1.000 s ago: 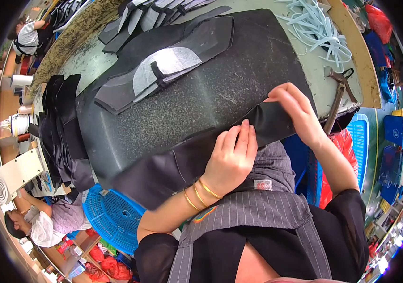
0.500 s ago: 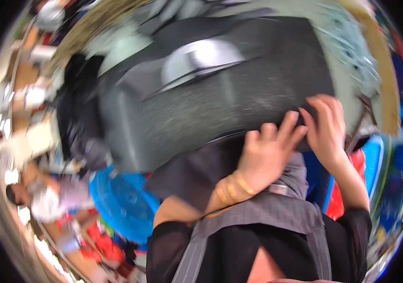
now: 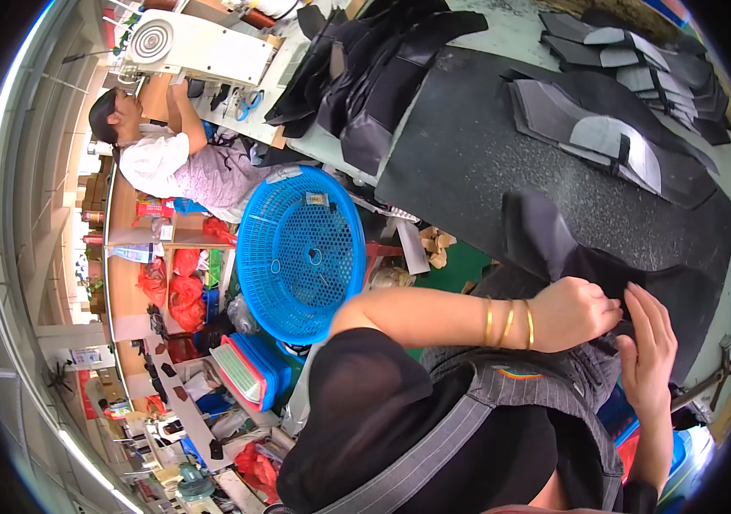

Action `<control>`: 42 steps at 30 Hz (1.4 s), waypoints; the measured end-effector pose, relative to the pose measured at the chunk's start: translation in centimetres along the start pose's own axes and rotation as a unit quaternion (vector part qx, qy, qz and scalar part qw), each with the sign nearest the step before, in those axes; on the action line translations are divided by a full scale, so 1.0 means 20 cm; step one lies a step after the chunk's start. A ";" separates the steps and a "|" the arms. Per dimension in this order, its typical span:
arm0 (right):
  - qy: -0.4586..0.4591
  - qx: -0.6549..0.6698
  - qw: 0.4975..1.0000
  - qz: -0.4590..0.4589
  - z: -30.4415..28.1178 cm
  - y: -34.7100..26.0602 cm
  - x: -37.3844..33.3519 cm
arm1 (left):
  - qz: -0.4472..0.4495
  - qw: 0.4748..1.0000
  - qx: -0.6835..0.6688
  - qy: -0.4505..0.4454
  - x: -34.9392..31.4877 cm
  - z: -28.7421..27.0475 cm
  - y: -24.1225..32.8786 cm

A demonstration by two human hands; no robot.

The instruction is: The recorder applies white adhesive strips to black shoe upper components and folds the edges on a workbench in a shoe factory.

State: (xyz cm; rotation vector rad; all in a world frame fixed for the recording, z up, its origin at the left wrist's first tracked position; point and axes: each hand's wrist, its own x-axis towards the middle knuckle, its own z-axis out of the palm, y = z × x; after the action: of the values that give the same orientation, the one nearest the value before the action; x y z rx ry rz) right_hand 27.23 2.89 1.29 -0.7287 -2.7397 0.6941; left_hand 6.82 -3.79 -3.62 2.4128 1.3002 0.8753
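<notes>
A floppy black sheet piece [image 3: 541,236], perhaps leather or fabric, lies bent over the near edge of the dark work mat [image 3: 468,128]. My left hand [image 3: 575,313], gold bangles on its wrist, is closed with curled fingers on the near edge of that piece. Just right of it is my right hand [image 3: 650,347], its fingers stretched out and the thumb apart, close to the left fingertips and beside the black piece. Farther back on the mat rests a stack of grey and black cut pieces with a white panel [image 3: 609,141].
Black pieces [image 3: 374,81] are heaped at the mat's far left, more white-panelled pieces [image 3: 648,73] at the far right. A blue plastic basket [image 3: 357,248] stands left of my arm. Beyond it a co-worker [image 3: 177,163] sits at a sewing machine [image 3: 202,47]. A metal tool [image 3: 716,377] lies at right.
My view has swung left, bringing the basket and co-worker into fuller sight. My left hand has gone from spread fingers to closed at the black piece; the right hand stays close beside it.
</notes>
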 end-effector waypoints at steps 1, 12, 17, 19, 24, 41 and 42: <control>0.049 0.112 0.992 -0.011 -0.01 -0.06 0.10 | -0.029 0.995 -0.082 0.049 0.02 0.01 -0.01; 0.017 -0.134 0.991 -0.016 0.23 -0.21 0.31 | -0.163 0.954 -0.043 -0.247 0.03 -0.65 -0.43; 0.069 -0.150 0.983 0.085 0.32 -0.24 0.40 | -0.085 0.992 -0.078 0.060 -0.14 -0.53 -0.35; 0.144 -0.064 0.986 0.048 0.30 -0.22 0.43 | -0.095 0.991 -0.061 0.076 -0.20 -0.49 -0.41; 0.059 -0.345 0.933 -0.086 0.34 -0.27 0.42 | -0.164 0.978 -0.048 0.116 -0.21 -0.41 -0.48; 0.077 -0.100 0.992 0.027 0.46 -0.26 0.48 | -0.068 0.997 0.033 -0.031 -0.14 -0.54 -0.63; 0.079 -0.095 0.992 0.023 0.47 -0.26 0.48 | -0.071 0.996 0.035 -0.032 -0.15 -0.54 -0.63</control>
State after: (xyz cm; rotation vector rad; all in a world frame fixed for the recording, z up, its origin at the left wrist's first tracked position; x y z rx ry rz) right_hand 13.90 0.28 -3.42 -0.8511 -2.6742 0.3677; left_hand -9.43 0.33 -2.39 2.3440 1.4807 0.7191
